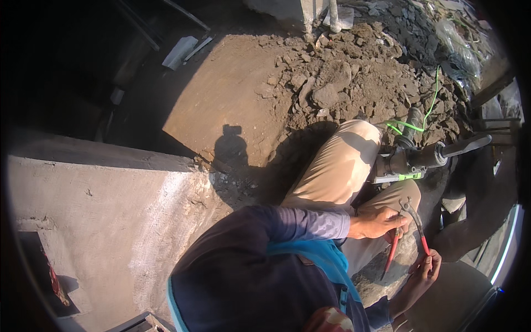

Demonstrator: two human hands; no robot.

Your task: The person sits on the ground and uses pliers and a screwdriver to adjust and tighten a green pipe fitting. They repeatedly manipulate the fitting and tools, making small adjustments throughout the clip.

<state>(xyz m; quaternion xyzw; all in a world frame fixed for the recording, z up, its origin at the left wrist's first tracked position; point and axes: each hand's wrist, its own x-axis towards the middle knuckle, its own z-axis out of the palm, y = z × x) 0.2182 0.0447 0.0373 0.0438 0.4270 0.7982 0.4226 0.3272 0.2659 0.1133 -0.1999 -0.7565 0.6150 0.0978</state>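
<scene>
In front of my knees is a pair of pincers [405, 207] with red handles, spread apart. My left hand [378, 223] is closed on one handle a little below the metal head; that handle's red end points down past my fingers. The end of the other handle is gripped in my right hand [426, 269]. Whether anything small sits at the jaws, I cannot make out. Beyond my knee lies a black and green power tool [406, 160] with a side handle and a long flat metal bit [467, 145], apart from both hands.
A green cord [430, 108] runs from near the tool over heaped broken earth and rubble [337, 83]. Low on the left is a plastered wall [105, 221] with a square opening. Clear plastic sheeting [459, 52] lies at the far right, and a pale post [333, 16] stands behind the rubble.
</scene>
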